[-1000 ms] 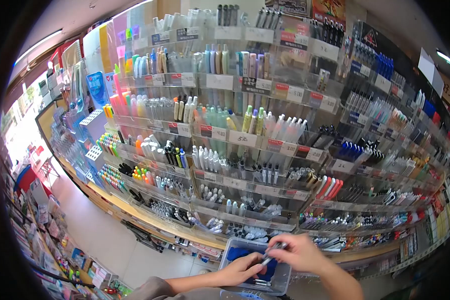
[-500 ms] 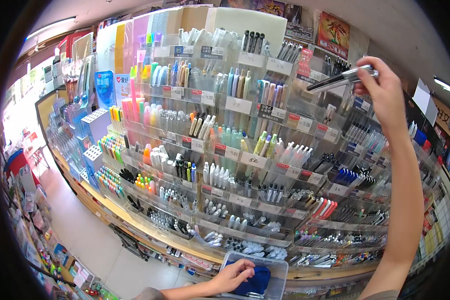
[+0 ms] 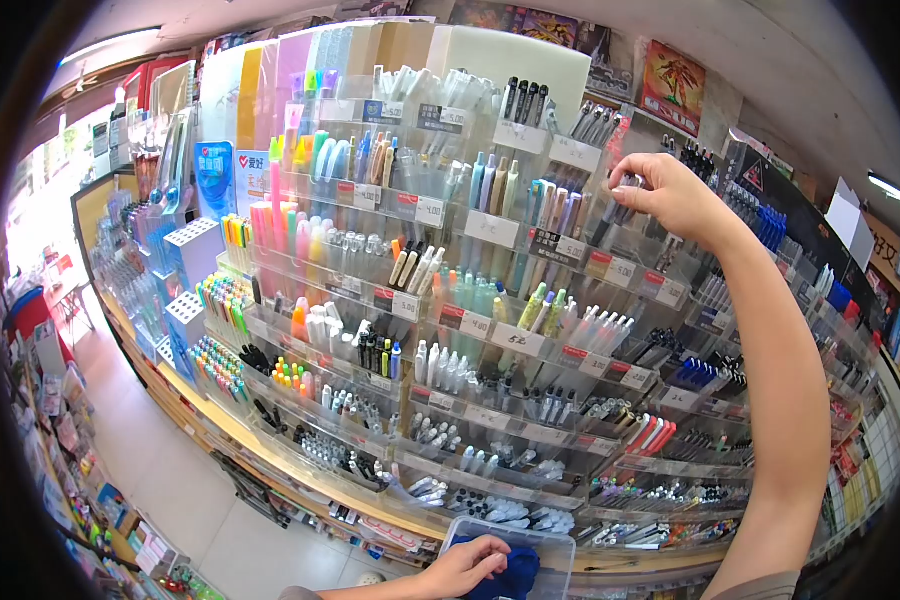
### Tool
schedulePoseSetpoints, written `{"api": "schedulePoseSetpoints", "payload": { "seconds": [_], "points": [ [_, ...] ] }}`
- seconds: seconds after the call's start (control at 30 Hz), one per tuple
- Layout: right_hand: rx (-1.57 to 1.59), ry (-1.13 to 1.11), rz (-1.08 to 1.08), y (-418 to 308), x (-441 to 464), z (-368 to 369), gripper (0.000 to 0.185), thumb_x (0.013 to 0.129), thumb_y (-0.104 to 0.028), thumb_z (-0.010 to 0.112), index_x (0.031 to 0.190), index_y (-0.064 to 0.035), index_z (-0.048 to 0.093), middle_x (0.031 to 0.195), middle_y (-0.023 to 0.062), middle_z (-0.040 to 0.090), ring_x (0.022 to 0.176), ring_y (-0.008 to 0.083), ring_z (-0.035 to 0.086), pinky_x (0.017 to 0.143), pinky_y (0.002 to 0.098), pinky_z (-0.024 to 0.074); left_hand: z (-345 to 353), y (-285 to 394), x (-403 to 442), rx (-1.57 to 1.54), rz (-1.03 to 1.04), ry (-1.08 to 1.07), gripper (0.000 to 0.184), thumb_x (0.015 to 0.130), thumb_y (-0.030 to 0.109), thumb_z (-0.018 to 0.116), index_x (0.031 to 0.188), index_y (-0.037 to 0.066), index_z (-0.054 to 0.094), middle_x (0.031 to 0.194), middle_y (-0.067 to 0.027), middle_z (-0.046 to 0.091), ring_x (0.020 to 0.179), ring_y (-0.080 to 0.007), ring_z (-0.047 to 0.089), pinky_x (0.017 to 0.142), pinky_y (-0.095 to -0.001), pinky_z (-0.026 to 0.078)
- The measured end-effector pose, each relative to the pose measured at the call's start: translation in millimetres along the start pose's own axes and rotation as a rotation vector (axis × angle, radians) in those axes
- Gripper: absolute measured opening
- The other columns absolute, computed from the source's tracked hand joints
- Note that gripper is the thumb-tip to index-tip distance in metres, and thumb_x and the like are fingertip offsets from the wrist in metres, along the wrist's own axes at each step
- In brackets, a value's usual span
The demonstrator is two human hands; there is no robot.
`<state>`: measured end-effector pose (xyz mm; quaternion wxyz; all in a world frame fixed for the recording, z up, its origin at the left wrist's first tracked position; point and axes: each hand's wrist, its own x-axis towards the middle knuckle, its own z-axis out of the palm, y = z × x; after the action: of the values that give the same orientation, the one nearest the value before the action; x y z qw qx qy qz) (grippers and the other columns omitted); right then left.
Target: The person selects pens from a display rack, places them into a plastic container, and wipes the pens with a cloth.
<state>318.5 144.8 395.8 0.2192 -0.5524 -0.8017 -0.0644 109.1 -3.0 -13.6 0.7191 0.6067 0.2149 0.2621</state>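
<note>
My right hand (image 3: 652, 190) is raised at the upper right of the rack, its fingers closed on dark pens (image 3: 610, 216) that point down into a clear compartment. Price labels (image 3: 621, 270) run along the shelf edge just below it. Low in the view, my left hand (image 3: 470, 565) rests over a clear plastic bin (image 3: 562, 560), fingers curled. Whether it holds anything is hidden. Blue cloth (image 3: 515, 575) lies in the bin beside that hand.
A tiered clear rack (image 3: 490, 420) of pens and markers fills the middle. White holders (image 3: 195, 235) stand at its left. A wooden ledge (image 3: 230, 405) runs beneath, with tiled floor (image 3: 210, 510) at lower left. Crowded shelves (image 3: 80, 470) line the far left.
My right hand rose from the bin with pens, then moved left and slightly down to the upper compartment. My left hand stayed low by the bin. The view shifted upward.
</note>
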Motion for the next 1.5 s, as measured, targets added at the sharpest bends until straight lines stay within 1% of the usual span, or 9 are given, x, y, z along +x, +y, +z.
{"api": "schedulePoseSetpoints", "payload": {
  "seconds": [0.23,0.47,0.67,0.77,1.17,1.2,1.33,1.43,1.5],
  "points": [
    [0.12,-0.02,0.066,-1,-2,5,0.015,0.08,-0.013,0.058,0.084,0.0013,0.056,0.065,0.0062,0.056,0.061,0.0121,0.055,0.057,0.0277,0.0422,-1,2,1,-0.006,-0.035,-0.033,0.022,0.092,0.015,0.041,0.106,-0.001,0.046,0.089,-0.0074,0.057,0.079,-0.0107,0.054,0.071,-0.0238,0.046],
    [0.056,-0.014,-0.051,8,3,7,0.014,0.081,-0.012,0.056,0.087,0.0002,0.055,0.069,0.0064,0.053,0.061,0.0118,0.051,0.06,0.0269,0.0412,-1,2,2,0.0,-0.014,-0.049,0.023,0.092,0.016,0.041,0.107,-0.001,0.046,0.088,-0.0066,0.056,0.079,-0.0101,0.053,0.071,-0.0236,0.046],
    [0.12,-0.077,0.044,6,1,5,0.009,0.082,-0.01,0.056,0.086,-0.0029,0.054,0.072,-0.0018,0.048,0.065,0.0062,0.042,0.061,0.022,0.0376,-2,-2,2,-0.015,-0.003,-0.05,0.023,0.092,0.017,0.041,0.107,-0.001,0.046,0.088,-0.0062,0.055,0.079,-0.01,0.053,0.071,-0.0236,0.046],
    [0.127,-0.084,0.041,7,2,4,0.008,0.082,-0.01,0.056,0.086,-0.0032,0.054,0.072,-0.0019,0.048,0.064,0.006,0.042,0.06,0.0215,0.0377,-1,0,2,-0.019,-0.009,-0.047,0.023,0.092,0.016,0.041,0.107,-0.001,0.046,0.087,-0.0061,0.055,0.079,-0.0099,0.053,0.071,-0.0235,0.046],
    [0.149,-0.181,0.088,13,4,20,0.01,0.082,-0.009,0.056,0.086,-0.0006,0.053,0.071,-0.0012,0.05,0.066,0.0066,0.049,0.061,0.0229,0.0473,-2,-2,2,-0.013,-0.034,-0.044,0.022,0.092,0.015,0.042,0.106,-0.001,0.046,0.087,-0.0064,0.056,0.079,-0.01,0.054,0.07,-0.023,0.046],
    [0.162,-0.169,0.085,16,5,22,0.019,0.081,-0.012,0.059,0.092,0.0022,0.055,0.076,0.0038,0.055,0.066,0.0093,0.055,0.059,0.0245,0.046,-2,0,2,-0.019,-0.032,-0.041,0.022,0.092,0.015,0.042,0.106,-0.001,0.046,0.087,-0.0065,0.056,0.079,-0.01,0.054,0.07,-0.0231,0.046],
    [0.253,-0.178,0.12,12,0,14,0.024,0.083,-0.009,0.054,0.105,-0.0003,0.051,0.086,0.0047,0.055,0.068,0.0102,0.056,0.065,0.0245,0.0488,-3,-3,2,-0.03,-0.033,-0.042,0.022,0.092,0.015,0.042,0.106,-0.001,0.046,0.087,-0.0066,0.056,0.079,-0.01,0.054,0.071,-0.0231,0.046],
    [0.419,-0.189,0.121,16,-3,10,0.025,0.084,-0.005,0.05,0.109,-0.0014,0.049,0.093,0.006,0.055,0.07,0.0106,0.056,0.067,0.0244,0.0496,-2,-1,2,-0.037,-0.037,-0.043,0.022,0.092,0.015,0.041,0.106,-0.001,0.046,0.087,-0.0065,0.056,0.079,-0.0101,0.054,0.071,-0.0232,0.046],
    [0.405,-0.173,0.163,12,-5,6,0.019,0.085,-0.006,0.049,0.103,-0.0004,0.051,0.087,0.0041,0.055,0.071,0.0098,0.057,0.066,0.0247,0.0502,-2,-3,2,-0.036,-0.025,-0.048,0.022,0.092,0.015,0.042,0.106,-0.001,0.046,0.087,-0.0064,0.055,0.079,-0.0101,0.054,0.071,-0.0232,0.046]
  ]
}}
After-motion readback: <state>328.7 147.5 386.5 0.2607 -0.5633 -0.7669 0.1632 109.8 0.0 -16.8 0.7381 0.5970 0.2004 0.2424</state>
